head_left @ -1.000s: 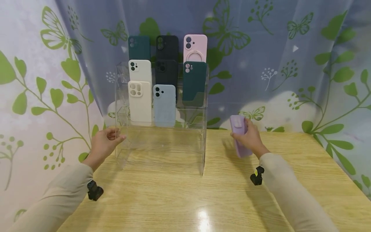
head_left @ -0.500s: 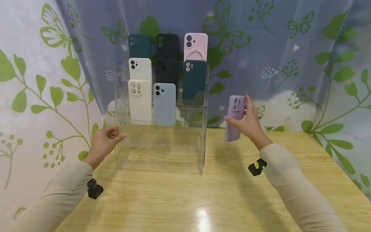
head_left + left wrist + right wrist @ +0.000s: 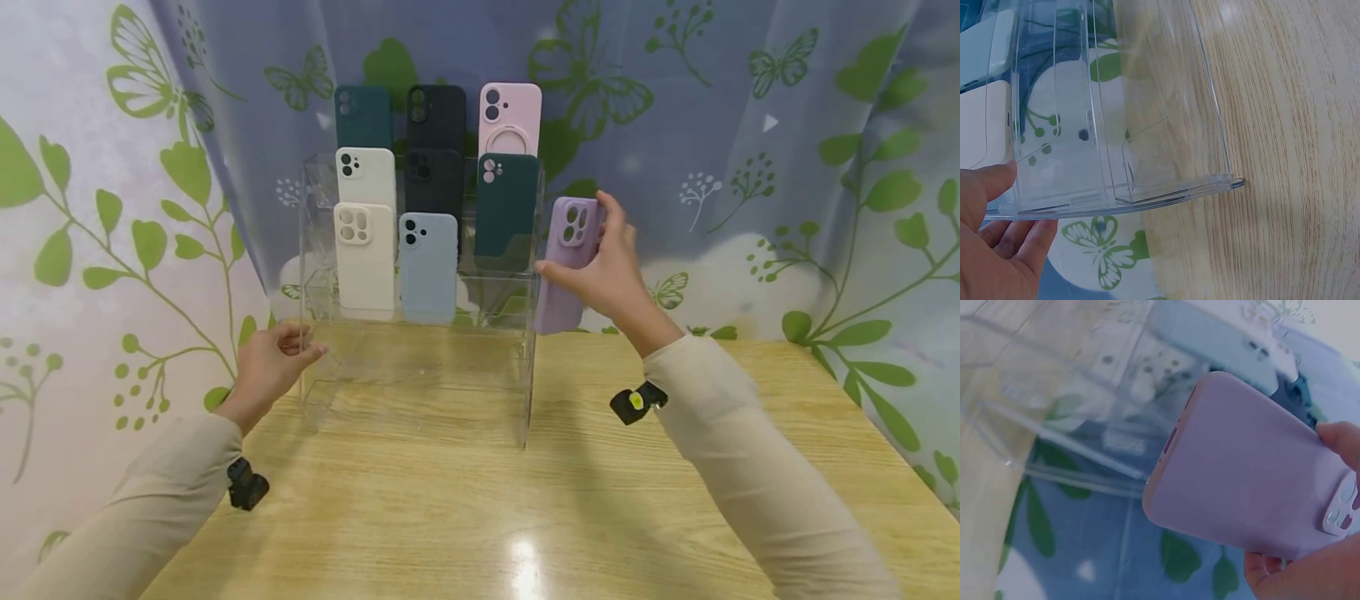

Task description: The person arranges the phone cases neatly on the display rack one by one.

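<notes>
My right hand (image 3: 617,271) grips a purple phone case (image 3: 561,304) by its long edges, thumb on one side and fingers on the other. The case is raised and slightly tilted at the right side of a clear acrylic display stand (image 3: 427,329); the right wrist view shows its back and port end, with the camera cutouts partly covered by the hand. My left hand (image 3: 272,371) holds the stand's left side panel (image 3: 1147,207), thumb inside and fingers outside. A light blue case (image 3: 428,271) and a cream case (image 3: 365,267) share the stand's middle tier.
Higher tiers carry a white case (image 3: 365,172), black cases (image 3: 436,117), dark green cases (image 3: 506,208) and a pink case (image 3: 510,108) with a ring. The stand is on a wooden table (image 3: 420,517). A patterned curtain (image 3: 697,125) hangs behind.
My right hand has lifted the purple case off the table and carried it up and left to the stand's right side. The left hand stays in place.
</notes>
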{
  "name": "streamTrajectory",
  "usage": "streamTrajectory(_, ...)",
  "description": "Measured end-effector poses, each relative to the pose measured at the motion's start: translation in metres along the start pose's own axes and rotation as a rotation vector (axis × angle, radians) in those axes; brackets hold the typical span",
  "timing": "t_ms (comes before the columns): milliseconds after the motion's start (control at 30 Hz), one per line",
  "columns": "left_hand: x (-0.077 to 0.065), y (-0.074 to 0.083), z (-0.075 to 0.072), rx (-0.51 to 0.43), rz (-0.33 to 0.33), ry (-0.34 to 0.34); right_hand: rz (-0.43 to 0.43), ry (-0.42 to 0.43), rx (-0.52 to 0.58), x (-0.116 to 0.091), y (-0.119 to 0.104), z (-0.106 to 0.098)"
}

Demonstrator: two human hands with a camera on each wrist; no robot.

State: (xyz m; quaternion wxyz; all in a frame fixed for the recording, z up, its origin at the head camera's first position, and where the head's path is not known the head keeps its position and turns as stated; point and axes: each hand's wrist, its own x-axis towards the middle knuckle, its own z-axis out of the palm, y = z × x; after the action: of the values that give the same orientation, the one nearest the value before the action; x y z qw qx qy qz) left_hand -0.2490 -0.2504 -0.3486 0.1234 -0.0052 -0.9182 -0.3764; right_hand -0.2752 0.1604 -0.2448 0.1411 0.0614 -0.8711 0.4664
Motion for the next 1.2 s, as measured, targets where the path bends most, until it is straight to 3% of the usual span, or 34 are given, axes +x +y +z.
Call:
streamTrajectory(300,0.001,-0.001,0.001,-0.001,0.000,0.001,-0.062,0.102,0.017,0.005,-0.037,0.022)
streamTrajectory(533,0.001,0.000,0.001,-0.002,0.003,0.006,-0.121,0.253,0.049,0.011,-0.051,0.047)
streamTrajectory(967,0.000,0.001,0.001,-0.001,0.004,0.010,-0.257,0.534,-0.008,0.015,-0.033,0.103)
streamTrajectory(1200,0.000,0.000,0.001,-0.006,0.000,0.007,-0.210,0.522,-0.076,0.009,-0.031,0.121)
